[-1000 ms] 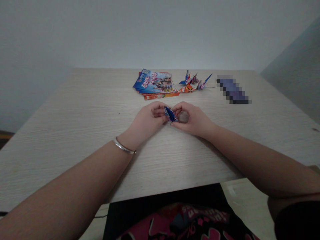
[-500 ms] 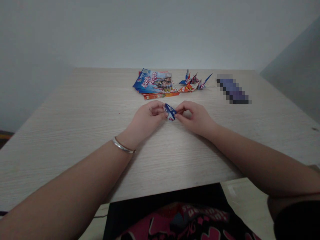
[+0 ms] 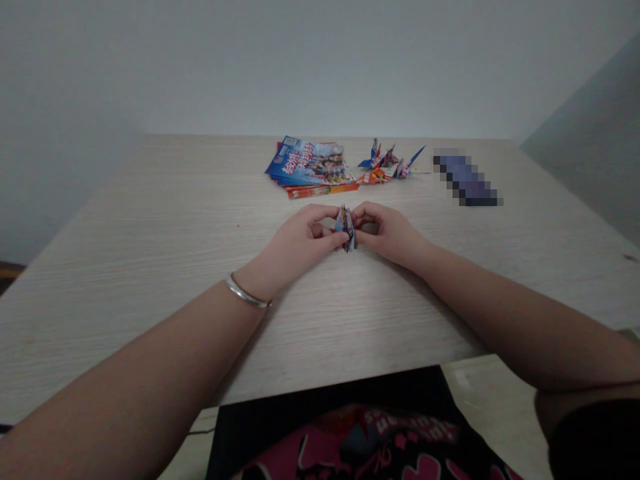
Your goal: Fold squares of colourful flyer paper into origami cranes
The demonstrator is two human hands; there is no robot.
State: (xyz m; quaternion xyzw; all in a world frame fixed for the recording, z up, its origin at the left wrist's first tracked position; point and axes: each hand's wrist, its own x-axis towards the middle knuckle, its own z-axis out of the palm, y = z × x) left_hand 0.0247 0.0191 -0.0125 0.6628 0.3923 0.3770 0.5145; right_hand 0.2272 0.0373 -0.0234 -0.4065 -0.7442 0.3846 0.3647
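A small folded piece of printed paper (image 3: pixel 346 225) is between my two hands, just above or on the pale wooden table. My left hand (image 3: pixel 314 232) pinches its left side, with the thumb across the near face and the index finger along the top. My right hand (image 3: pixel 387 230) grips the right side between thumb and bent fingers. The paper's layers stand edge-on to me, partly spread, and fingers cover some of its folds. A silver bangle (image 3: pixel 247 292) circles my left wrist.
Beyond my hands lies a fanned stack of printed leaflets (image 3: pixel 310 163). Several folded paper cranes (image 3: pixel 385 167) sit right of it. A pixelated dark, phone-like object (image 3: pixel 467 179) lies farther right. The table (image 3: pixel 150 200) runs back to a plain wall (image 3: pixel 320 67).
The folded paper has turned from showing a flat blue and white face to standing edge-on with its layers visible. My left thumb and fingers have shifted right across it.
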